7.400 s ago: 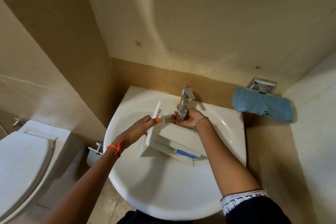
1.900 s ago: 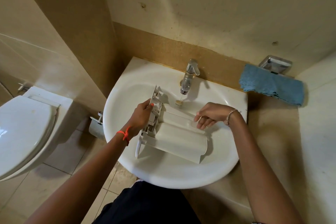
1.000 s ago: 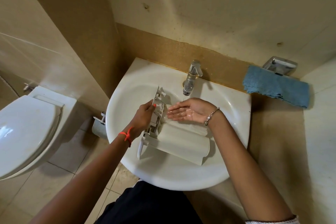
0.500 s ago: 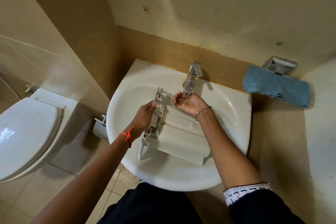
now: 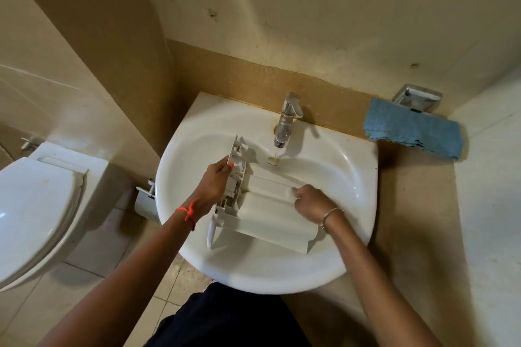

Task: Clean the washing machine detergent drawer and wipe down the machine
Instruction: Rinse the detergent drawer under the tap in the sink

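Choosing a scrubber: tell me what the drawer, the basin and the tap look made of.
Drawer: likely plastic, matte off-white, with thin moulded ribs and clips. Basin: probably glazed ceramic, glossy white with highlights. Tap: metal by its look, shiny chrome reflections.

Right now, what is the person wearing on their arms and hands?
Both forearms are bare, with no sleeves or gloves in view. The left hand has an orange-red knotted thread band round its wrist and an orange painted thumbnail. The right hand has a thin silver chain bracelet round its wrist.
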